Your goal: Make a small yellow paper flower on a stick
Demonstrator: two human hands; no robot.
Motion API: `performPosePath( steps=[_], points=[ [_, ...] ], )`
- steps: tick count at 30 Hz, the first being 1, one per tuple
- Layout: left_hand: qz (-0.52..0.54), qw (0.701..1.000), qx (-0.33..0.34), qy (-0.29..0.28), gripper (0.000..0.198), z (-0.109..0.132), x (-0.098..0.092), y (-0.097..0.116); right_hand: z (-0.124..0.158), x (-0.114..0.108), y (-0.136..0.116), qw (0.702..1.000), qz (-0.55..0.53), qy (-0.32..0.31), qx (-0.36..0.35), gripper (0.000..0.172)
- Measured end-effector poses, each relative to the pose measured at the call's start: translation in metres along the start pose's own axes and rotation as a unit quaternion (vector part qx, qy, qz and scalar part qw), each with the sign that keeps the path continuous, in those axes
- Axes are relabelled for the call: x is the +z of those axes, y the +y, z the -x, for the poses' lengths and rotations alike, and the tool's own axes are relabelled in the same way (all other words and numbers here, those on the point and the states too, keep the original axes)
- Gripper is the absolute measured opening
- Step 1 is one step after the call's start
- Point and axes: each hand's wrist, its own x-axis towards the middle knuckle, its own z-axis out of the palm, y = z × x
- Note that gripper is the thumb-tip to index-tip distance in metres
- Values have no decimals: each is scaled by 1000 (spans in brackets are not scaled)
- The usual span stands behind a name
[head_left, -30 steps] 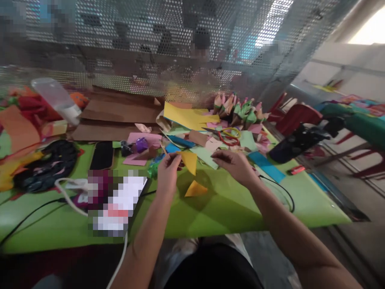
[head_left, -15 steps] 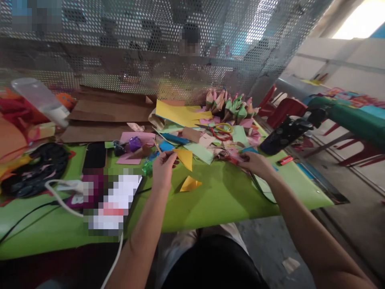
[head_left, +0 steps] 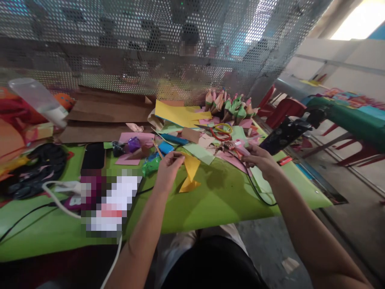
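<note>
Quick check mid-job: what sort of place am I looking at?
Probably a papercraft workspace: the left hand holds a yellow paper piece, scissors lie among coloured paper, and a cluster of what look like paper cones stands farther back.

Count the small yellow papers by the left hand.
2 in sight: the upper paper, held in the left hand, and the lower paper, resting on the green table. Others may be hidden.
</note>
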Motion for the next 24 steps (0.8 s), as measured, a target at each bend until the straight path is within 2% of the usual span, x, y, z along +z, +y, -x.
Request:
performPosePath(
  steps=[4,8,15,19,24],
  points=[
    [-30,993,47,-106,13,6,7,-4,6,15,-5,999,-27,13,-25,44],
    [-34,987,68,-142,9,10,16,-8,15,34,-10,998,-43,16,-33,43],
    [1,993,73,-94,12,13,21,-11,24,63,-10,998,-52,-1,-40,47],
    [2,993,103,-58,13,12,20,-10,23,70,-5,998,-44,-5,-51,48],
    [8,992,115,-40,11,12,19,-10,26,72,-3,997,-55,-18,-44,48]
  ],
)
